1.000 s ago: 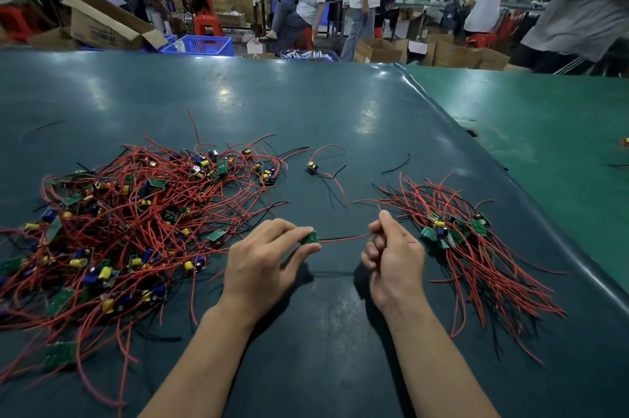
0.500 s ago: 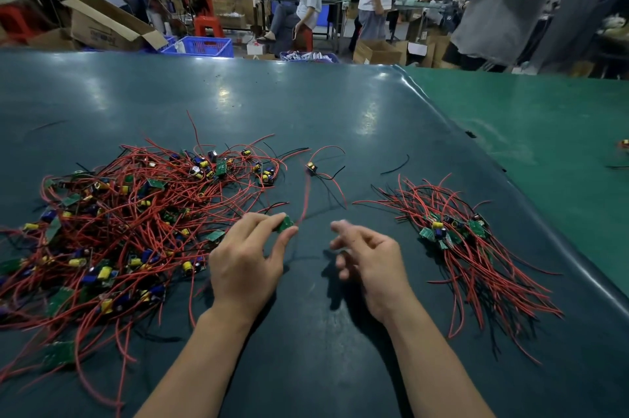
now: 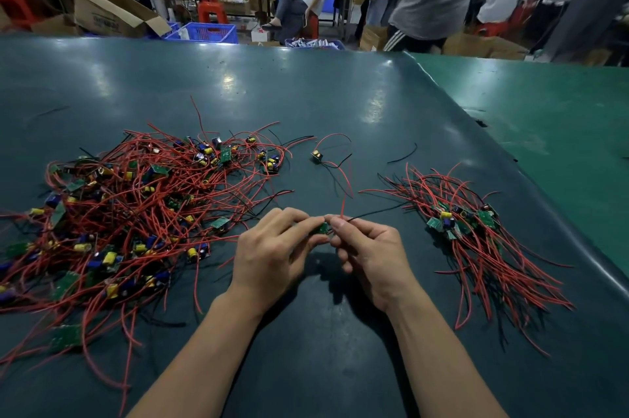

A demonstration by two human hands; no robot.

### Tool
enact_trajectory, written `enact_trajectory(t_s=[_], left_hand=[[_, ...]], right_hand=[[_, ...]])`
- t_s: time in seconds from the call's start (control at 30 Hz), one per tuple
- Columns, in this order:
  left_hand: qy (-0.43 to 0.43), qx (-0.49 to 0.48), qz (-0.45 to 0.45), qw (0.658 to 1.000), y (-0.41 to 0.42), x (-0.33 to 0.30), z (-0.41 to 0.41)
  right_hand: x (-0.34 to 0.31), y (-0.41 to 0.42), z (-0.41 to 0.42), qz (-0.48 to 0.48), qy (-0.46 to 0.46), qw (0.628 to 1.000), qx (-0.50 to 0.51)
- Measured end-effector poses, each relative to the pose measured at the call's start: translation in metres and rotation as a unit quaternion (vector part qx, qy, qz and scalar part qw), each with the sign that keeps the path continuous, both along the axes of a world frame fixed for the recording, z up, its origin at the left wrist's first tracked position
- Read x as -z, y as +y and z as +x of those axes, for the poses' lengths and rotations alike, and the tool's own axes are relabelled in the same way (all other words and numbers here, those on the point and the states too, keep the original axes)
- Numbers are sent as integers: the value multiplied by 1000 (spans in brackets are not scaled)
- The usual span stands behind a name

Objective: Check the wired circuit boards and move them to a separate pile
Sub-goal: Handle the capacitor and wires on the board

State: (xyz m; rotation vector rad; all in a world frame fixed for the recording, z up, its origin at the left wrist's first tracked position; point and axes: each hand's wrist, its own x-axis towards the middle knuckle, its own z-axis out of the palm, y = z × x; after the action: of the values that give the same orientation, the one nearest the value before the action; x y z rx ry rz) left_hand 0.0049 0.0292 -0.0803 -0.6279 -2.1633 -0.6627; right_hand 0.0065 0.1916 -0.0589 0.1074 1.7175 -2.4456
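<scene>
At the lower centre of the frame two bare forearms are stretched over the table, whose dark teal covering is smooth and faintly glossy. The left hand and the right hand are brought together just above it, and a small green circuit board is pinched between the fingertips of both; the remaining fingers are loosely curled. A thin red wire rises from the board and a black wire trails off to the right. At the left, a large tangled pile of red and black leads, green boards and yellow and blue cylindrical components is spread flat. At the right, a smaller, tidier pile is laid with its wires fanned toward the lower right. Further up, a lone board with looping leads and a loose black wire scrap lie apart. Beyond the table edge, an open cardboard box with unreadable print, a blue plastic crate and several people are seen in the upper part of the frame.
</scene>
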Motion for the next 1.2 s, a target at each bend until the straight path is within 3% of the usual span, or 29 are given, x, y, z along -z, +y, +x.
enact_trajectory(t_s=[0.1,0.27,0.5,0.57,0.67,0.7,0.77,0.93,1.03,1.2], left_hand=[[7,-17,21,1000,-1,-1,-2],[18,-33,36,999,-9,-1,-2],[43,-94,82,991,-6,-1,-1],[58,-134,109,983,-1,-5,-1],[67,-69,44,994,6,-6,-1],[60,-35,15,997,6,-6,0],[48,-4,-21,999,3,-7,1],[68,-32,-13,997,-10,-8,0],[96,-121,19,988,-20,-8,-3],[4,-267,129,955,-35,0,-6]], right_hand=[[-1,-1,-3,-12,13,997,80],[-4,14,-10,-109,21,972,208],[-9,25,-12,-192,61,932,300],[-8,22,-10,-182,49,948,256],[0,-2,3,3,40,999,18],[2,-9,7,70,52,995,-46],[4,-13,11,131,89,985,-74],[3,-8,8,139,119,982,52],[0,0,6,134,140,965,178],[-4,14,1,15,137,904,404]])
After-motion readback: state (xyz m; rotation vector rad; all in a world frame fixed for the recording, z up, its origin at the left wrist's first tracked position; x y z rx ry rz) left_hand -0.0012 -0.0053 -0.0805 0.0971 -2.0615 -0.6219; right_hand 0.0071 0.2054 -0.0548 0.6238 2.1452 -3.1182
